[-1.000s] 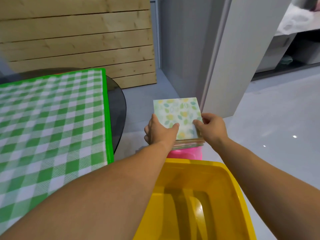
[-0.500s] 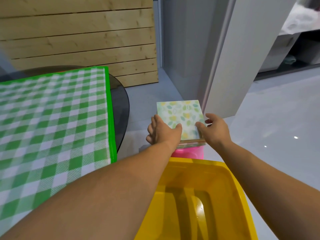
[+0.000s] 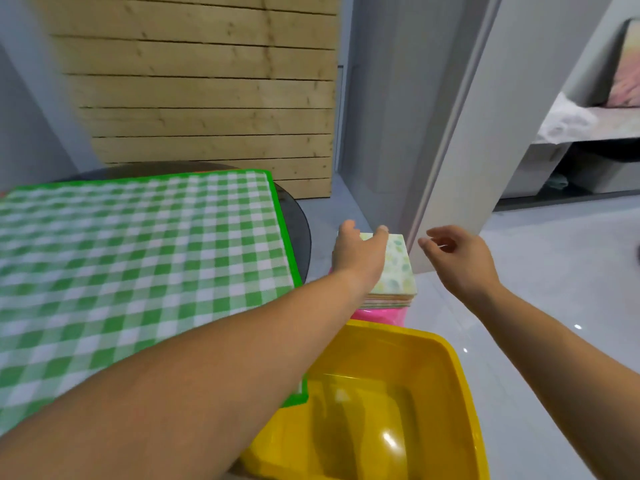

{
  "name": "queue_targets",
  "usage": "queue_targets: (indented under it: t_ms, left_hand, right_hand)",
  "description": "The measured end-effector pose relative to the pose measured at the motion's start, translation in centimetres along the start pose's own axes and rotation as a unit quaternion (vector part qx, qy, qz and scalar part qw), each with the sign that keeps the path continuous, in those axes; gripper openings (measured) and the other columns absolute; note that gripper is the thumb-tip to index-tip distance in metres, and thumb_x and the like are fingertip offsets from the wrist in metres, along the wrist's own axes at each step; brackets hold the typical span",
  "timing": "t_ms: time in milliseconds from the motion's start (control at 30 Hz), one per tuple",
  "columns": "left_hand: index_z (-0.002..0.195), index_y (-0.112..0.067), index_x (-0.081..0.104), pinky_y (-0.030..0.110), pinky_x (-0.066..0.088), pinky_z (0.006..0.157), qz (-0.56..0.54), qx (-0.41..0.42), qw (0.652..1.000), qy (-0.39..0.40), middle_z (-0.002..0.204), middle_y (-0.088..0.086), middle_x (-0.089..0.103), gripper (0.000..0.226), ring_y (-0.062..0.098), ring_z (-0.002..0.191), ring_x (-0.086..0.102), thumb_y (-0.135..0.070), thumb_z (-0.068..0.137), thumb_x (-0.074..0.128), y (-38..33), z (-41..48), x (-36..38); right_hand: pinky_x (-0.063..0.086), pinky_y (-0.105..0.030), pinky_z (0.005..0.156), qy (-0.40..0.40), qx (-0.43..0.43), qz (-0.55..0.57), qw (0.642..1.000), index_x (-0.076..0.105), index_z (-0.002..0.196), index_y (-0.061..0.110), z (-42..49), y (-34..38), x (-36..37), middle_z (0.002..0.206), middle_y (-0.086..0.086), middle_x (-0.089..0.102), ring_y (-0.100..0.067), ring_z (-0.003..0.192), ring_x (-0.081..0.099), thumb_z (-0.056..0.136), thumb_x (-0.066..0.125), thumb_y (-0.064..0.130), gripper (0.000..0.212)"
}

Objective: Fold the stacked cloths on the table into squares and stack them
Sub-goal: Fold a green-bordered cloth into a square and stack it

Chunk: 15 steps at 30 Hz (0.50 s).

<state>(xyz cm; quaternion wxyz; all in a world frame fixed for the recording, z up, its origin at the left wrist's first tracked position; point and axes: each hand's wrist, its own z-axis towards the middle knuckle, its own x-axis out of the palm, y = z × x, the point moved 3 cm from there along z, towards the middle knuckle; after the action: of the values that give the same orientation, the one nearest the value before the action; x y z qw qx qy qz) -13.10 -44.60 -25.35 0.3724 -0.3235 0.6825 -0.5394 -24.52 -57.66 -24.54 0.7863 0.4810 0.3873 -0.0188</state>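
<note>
A: Head view: what is lying at the left?
B: A green checked cloth is covering the counter.
A: And the hands?
B: The left hand is resting spread on the folded stack, which is sitting on a pink stool; the right hand is hovering beside it, its grip loosely open and empty, above a yellow tub.
</note>
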Motion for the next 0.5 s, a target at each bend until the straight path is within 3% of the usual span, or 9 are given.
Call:
queue_targets:
  t_ms: [67,267,400,500]
  left_hand:
    - [0.156,-0.015,0.025,0.028,0.035,0.101,-0.015,0.034,0.999,0.021,0.153,0.001,0.043,0.070,0.020,0.135,0.045,-0.039,0.098,0.057,-1.4,-1.7,-3.3]
    - [0.145,-0.021,0.038,0.027,0.049,0.088,0.008,0.096,0.994,0.042,0.131,-0.002,0.057,0.053,0.010,0.116,0.059,-0.029,0.098,0.061,-2.4,-6.0,-16.8]
    - [0.121,-0.028,0.054,0.025,0.051,0.093,0.175,0.128,0.973,0.075,0.122,-0.011,0.060,0.023,0.004,0.109,0.061,-0.026,0.099,0.059,-0.3,-9.3,-27.5]
    - [0.114,-0.037,0.058,0.026,0.048,0.099,0.360,0.167,0.911,0.110,0.116,-0.022,0.059,0.019,-0.007,0.108,0.056,-0.042,0.096,0.056,1.7,-12.3,-34.5]
  right_hand:
    - [0.052,-0.027,0.074,0.015,-0.026,0.003,1.000,0.070,0.112,0.015,-1.5,3.1,-0.5,0.095,0.007,0.069,-0.005,0.084,0.063,0.092,0.066,0.036,0.029]
    - [0.049,-0.021,0.073,0.124,-0.134,-0.014,0.983,0.072,0.096,0.028,-7.2,13.7,1.8,0.088,0.018,0.069,0.003,0.083,0.064,0.091,0.066,0.036,0.011]
    - [0.050,-0.022,0.081,0.216,-0.171,-0.018,0.961,0.073,0.100,0.028,-11.8,18.6,5.8,0.096,0.018,0.069,0.003,0.089,0.062,0.090,0.067,0.038,0.015]
    - [0.044,-0.016,0.088,0.280,-0.219,-0.085,0.931,0.071,0.108,0.028,-15.1,21.1,8.9,0.111,0.019,0.065,0.005,0.096,0.056,0.091,0.065,0.040,0.022]
